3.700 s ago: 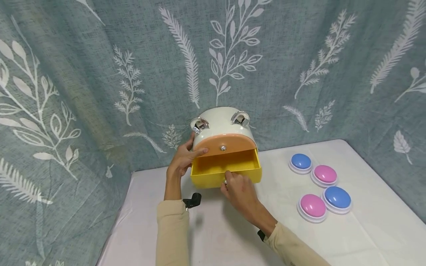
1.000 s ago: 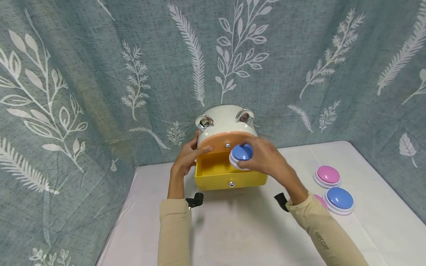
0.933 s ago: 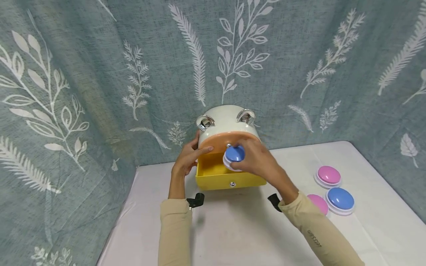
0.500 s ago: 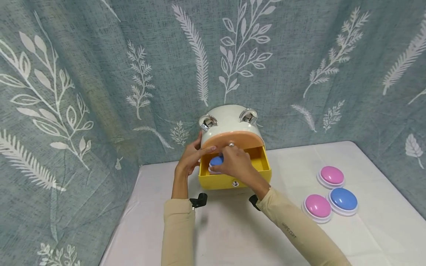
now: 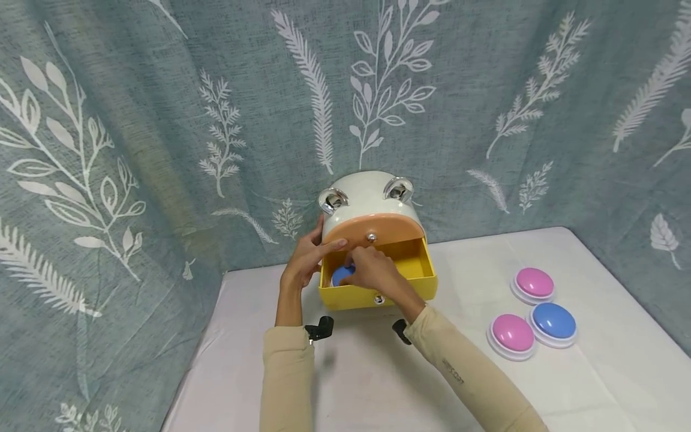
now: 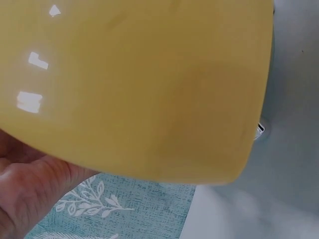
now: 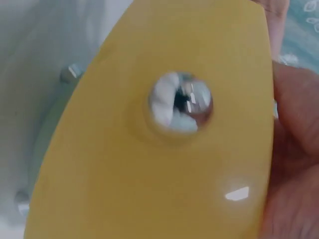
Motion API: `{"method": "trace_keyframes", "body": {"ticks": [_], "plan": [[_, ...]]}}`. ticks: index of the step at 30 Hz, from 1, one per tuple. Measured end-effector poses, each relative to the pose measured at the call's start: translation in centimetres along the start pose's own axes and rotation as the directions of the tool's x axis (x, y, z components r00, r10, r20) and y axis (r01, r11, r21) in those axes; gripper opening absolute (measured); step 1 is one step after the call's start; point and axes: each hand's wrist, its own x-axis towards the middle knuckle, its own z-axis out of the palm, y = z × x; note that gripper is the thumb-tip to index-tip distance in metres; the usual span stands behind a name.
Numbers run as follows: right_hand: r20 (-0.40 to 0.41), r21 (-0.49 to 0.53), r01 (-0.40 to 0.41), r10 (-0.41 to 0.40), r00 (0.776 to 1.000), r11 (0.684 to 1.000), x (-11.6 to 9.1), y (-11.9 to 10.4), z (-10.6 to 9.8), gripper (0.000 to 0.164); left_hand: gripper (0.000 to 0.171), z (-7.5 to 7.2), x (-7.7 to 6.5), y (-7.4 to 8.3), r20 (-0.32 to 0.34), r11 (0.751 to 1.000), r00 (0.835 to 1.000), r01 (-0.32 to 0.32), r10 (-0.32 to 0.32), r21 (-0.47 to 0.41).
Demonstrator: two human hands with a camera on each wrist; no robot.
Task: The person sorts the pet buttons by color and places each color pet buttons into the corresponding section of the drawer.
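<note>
A small white storage box (image 5: 363, 195) with two silver ring-shaped ears stands at the back of the table. Its orange upper drawer (image 5: 394, 228) is closed, while the yellow lower drawer (image 5: 345, 297) is pulled out. My left hand (image 5: 303, 259) grips the box's left side, thumb lying over the orange front. Inside the yellow drawer, at its left end, my right hand (image 5: 372, 269) pinches a domed blue push button (image 5: 340, 276), partly hidden by the fingers. The right wrist view shows the drawer's silver knob (image 7: 182, 102) up close.
On the table to the right lie two pink push buttons, one farther back (image 5: 534, 282) and one nearer (image 5: 513, 333), with another blue push button (image 5: 553, 321) beside them. A patterned teal curtain (image 5: 259, 120) hangs behind and at both sides.
The right hand has let go of the drawer knob, picked up the far blue button and brought it left, down into the yellow drawer. The left hand keeps its hold on the box.
</note>
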Motion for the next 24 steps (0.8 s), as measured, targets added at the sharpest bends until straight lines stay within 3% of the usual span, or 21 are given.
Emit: {"method": "trace_keyframes", "body": {"ticks": [4, 7, 9, 12, 14, 16, 18, 20, 24], "plan": [[-0.033, 0.016, 0.040, -0.039, 0.999, 0.999, -1.7, 0.5, -0.7, 0.025, 0.096, -0.1, 0.1, -0.1, 0.005, 1.000, 1.000, -0.002, 0.002, 0.012], [-0.166, 0.022, 0.056, -0.052, 0.985, 0.998, -3.9, 1.2, -1.8, 0.020, 0.096, -0.2, 0.1, -0.1, -0.001, 1.000, 1.000, -0.008, 0.008, 0.019], [-0.280, 0.012, 0.062, -0.056, 0.958, 0.998, -5.7, 2.1, -2.8, 0.016, 0.096, -0.2, 0.1, -0.1, -0.003, 1.000, 1.000, -0.009, 0.009, 0.011], [-0.443, -0.017, 0.041, -0.045, 0.896, 0.999, -8.4, 4.7, -4.5, 0.013, 0.097, -0.1, 0.0, -0.1, -0.004, 1.000, 1.000, -0.005, 0.005, 0.000], [-0.506, -0.037, -0.007, -0.013, 0.862, 0.999, -10.3, 7.0, -5.7, 0.013, 0.097, 0.0, 0.0, -0.2, -0.004, 1.000, 1.000, 0.000, 0.000, -0.004], [-0.531, -0.045, -0.066, 0.032, 0.847, 0.997, -12.3, 9.8, -6.7, 0.016, 0.097, 0.0, 0.0, -0.3, -0.002, 1.000, 1.000, 0.001, -0.001, -0.002], [-0.511, -0.061, -0.136, 0.086, 0.855, 0.989, -14.2, 12.7, -7.5, 0.018, 0.097, 0.0, 0.1, -0.4, 0.001, 1.000, 1.000, 0.001, -0.001, -0.004], [-0.439, -0.076, -0.211, 0.157, 0.885, 0.974, -16.0, 15.7, -8.1, 0.022, 0.096, 0.0, 0.2, -0.4, 0.006, 1.000, 1.000, -0.002, 0.002, -0.013], [-0.204, -0.145, -0.339, 0.307, 0.929, 0.930, -18.9, 20.7, -8.4, 0.035, 0.095, -0.2, 0.1, -0.4, 0.005, 1.000, 1.000, -0.007, 0.007, -0.030]]}}
